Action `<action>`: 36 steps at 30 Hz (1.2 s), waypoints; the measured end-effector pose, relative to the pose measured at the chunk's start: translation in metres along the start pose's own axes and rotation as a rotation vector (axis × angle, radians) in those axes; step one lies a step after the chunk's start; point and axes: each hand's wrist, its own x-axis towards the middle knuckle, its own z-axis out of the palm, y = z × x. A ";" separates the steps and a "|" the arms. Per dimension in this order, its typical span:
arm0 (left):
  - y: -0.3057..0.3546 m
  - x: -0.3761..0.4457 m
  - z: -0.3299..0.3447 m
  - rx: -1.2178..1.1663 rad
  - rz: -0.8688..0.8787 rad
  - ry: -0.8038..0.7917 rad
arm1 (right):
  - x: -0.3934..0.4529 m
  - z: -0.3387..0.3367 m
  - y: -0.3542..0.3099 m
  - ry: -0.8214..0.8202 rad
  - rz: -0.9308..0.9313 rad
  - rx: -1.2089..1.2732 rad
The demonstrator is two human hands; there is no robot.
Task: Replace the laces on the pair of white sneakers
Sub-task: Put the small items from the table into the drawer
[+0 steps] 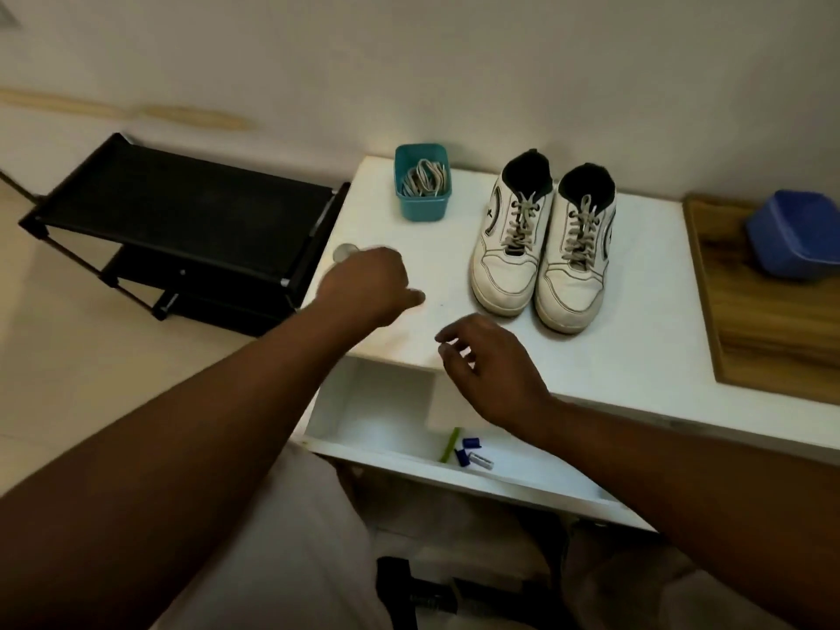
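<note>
A pair of white sneakers (543, 241), still laced, sits on a white surface (636, 311). Near their toes, both hands hover empty: left hand (368, 284) loosely curled, right hand (486, 361) fingers relaxed. Unlacing likely comes first; spare laces (423, 178) wait in a teal tub (422, 206) left of the sneakers.

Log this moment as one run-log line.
stage: not started | sneakers: both laced, on white table | spare laces: in teal tub | left hand: empty | right hand: empty
</note>
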 end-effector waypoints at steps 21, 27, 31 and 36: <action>-0.101 0.058 0.055 -0.711 -0.292 0.308 | 0.183 0.084 -0.013 -0.153 0.140 0.052; -0.093 0.060 0.059 -0.690 -0.188 0.305 | 0.178 0.081 -0.006 -0.075 0.103 -0.034; -0.080 0.049 0.052 -0.483 -0.049 0.308 | 0.152 0.062 -0.005 0.011 0.066 -0.114; -0.030 0.012 0.039 -0.189 0.134 0.241 | 0.080 0.016 0.002 0.077 0.108 -0.090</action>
